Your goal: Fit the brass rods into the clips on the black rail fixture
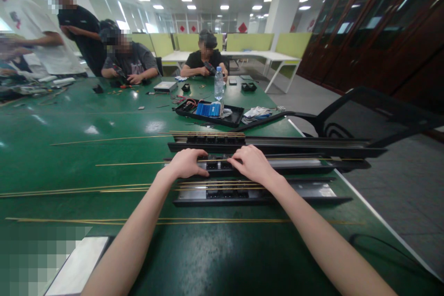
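Observation:
Three long black channels lie side by side across the table. My left hand (187,163) spans the middle channel (294,163), fingertips on its far side and thumb on its near side, gripping it beside the small black blocks (212,164). A thin brass rod (125,164) runs lengthwise through these blocks and out past the channel's left end. At the right of the blocks, my right hand (252,163) pinches the rod between thumb and fingers; the fingertips partly hide the contact. The far channel (312,144) and the near channel (312,189) also carry black blocks and brass rods.
More brass rods (222,221) lie nearest me. Beyond the channels are a black tray (236,118) with a blue item, a bottle (218,84) and white gloves (256,114). A mesh chair (374,111) stands at the right edge. Several people work across the table.

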